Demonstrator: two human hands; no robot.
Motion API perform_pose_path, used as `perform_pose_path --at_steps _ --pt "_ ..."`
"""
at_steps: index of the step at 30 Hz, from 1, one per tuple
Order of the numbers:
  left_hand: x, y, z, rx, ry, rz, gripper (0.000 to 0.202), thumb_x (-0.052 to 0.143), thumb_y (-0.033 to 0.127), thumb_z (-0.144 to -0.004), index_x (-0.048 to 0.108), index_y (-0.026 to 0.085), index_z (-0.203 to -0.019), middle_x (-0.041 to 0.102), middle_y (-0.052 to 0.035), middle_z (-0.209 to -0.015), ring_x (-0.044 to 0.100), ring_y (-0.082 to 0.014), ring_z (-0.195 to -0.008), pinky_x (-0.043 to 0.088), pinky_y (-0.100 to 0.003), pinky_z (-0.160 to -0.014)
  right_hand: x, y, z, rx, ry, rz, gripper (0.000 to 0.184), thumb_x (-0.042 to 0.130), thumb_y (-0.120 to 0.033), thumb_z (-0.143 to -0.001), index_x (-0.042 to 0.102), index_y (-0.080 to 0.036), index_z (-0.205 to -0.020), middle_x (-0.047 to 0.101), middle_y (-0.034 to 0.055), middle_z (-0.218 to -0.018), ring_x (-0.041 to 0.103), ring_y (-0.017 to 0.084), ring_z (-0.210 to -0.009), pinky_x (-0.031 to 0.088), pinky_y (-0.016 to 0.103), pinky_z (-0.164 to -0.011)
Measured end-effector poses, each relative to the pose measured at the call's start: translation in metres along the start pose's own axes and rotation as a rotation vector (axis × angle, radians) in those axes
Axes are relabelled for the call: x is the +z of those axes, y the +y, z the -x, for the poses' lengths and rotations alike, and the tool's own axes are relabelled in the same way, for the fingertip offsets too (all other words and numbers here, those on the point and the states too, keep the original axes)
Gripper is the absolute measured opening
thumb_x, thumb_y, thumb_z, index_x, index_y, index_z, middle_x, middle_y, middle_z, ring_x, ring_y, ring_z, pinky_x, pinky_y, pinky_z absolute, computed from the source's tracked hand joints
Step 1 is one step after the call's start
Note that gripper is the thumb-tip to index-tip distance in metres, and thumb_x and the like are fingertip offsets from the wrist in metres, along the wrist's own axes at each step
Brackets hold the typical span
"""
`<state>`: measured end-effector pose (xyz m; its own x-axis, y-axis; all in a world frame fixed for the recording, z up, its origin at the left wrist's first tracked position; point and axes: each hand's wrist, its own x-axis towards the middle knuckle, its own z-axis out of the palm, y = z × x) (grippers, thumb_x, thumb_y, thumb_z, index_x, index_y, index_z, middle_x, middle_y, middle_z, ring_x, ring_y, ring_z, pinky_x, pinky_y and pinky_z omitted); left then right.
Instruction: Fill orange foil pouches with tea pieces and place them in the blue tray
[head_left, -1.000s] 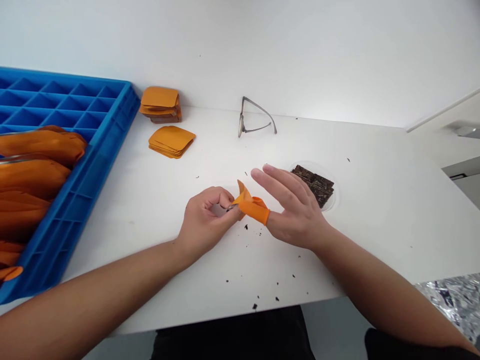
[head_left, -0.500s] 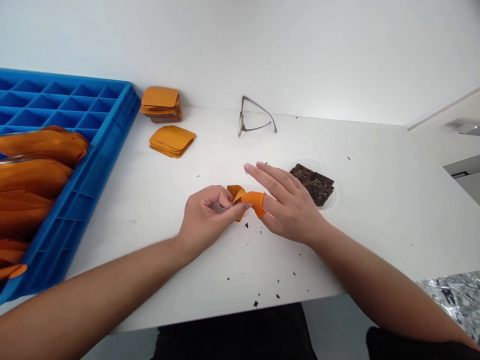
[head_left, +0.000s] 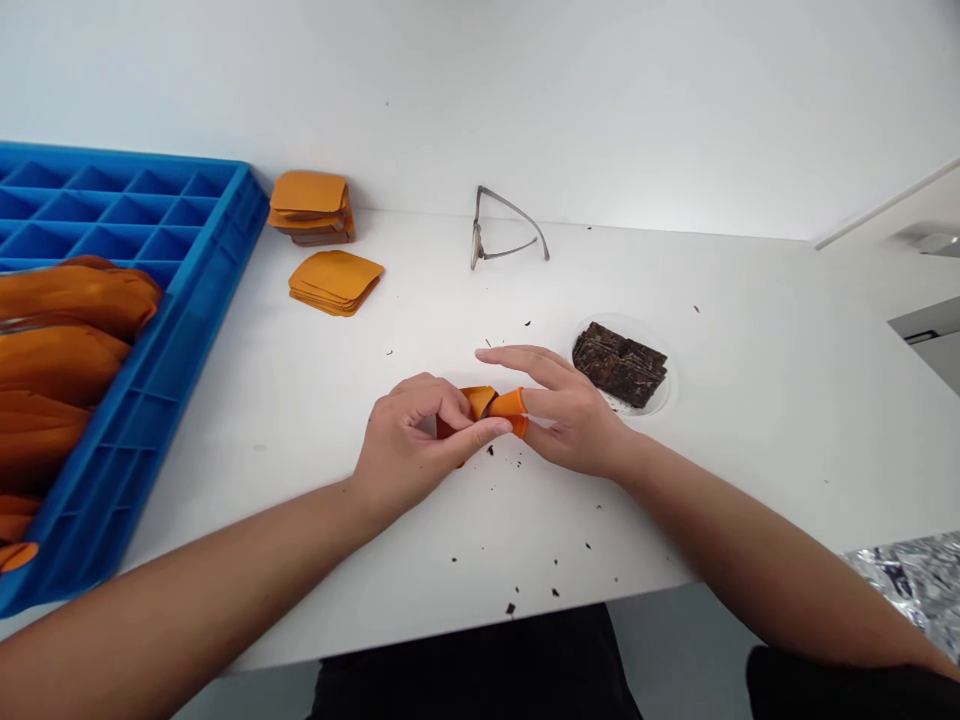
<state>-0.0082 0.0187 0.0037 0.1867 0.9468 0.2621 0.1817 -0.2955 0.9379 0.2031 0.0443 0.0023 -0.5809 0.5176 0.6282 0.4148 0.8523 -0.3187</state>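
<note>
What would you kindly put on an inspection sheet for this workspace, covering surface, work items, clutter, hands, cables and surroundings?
Surface: white tabletop, dark crumbs scattered on it.
Work items: orange paper, held; dark slabs in a clear dish; two orange stacks.
Clutter: eyeglasses near the wall.
Hands: left hand pinches the paper; right hand, wearing orange finger covers, is at its edge.
Cables: nothing seen.
Surroundings: blue divided crate holding orange pieces; silvery sheet lower right.

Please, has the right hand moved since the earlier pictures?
Yes, a little: the right hand has shifted to the left, judged against the clear dish, whose dark pieces are now less covered by it.
</note>
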Motion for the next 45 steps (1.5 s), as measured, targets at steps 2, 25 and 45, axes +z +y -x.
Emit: perform_pose_path --at_steps 2,25,45 --pt "-0.002 -0.001 -0.001 0.048 0.013 -0.027 0.037 0.084 0.031 -0.081 0.052 0.021 -0.063 0.060 0.0025 -0.071 0.060 -0.0127 -0.072 0.052 -0.031 -0.070 0.000 0.000 0.000 -0.024 0.024 0.004 0.014 0.060 -0.008 -0.090 0.063 -0.020 -0.084 0.068 0.0143 -0.137 0.066 0.023 -0.125 0.061 0.044 -0.098" --pt "0.001 -0.003 -0.008 0.103 -0.374 -0.280 0.021 0.062 0.044 -0.095 0.062 0.023 -0.094 0.073 -0.0040 -0.087 0.067 -0.0222 -0.078 0.053 -0.043 -0.085 -0.017 -0.023 -0.007 -0.042 -0.186 0.127 0.024 0.046 -0.001 -0.090 0.064 -0.014 -0.099 0.057 0.0187 -0.151 0.054 0.025 -0.142 0.056 0.042 -0.110" --pt "0.002 0.000 -0.008 0.123 -0.378 -0.236 0.016 0.073 0.028 -0.080 0.058 0.022 -0.078 0.068 0.0023 -0.073 0.061 -0.0169 -0.067 0.048 -0.033 -0.065 -0.027 -0.049 -0.013 0.121 -0.452 0.027 0.008 0.056 -0.013 -0.070 0.061 -0.019 -0.072 0.038 0.0140 -0.166 0.028 0.037 -0.157 0.044 0.055 -0.119"
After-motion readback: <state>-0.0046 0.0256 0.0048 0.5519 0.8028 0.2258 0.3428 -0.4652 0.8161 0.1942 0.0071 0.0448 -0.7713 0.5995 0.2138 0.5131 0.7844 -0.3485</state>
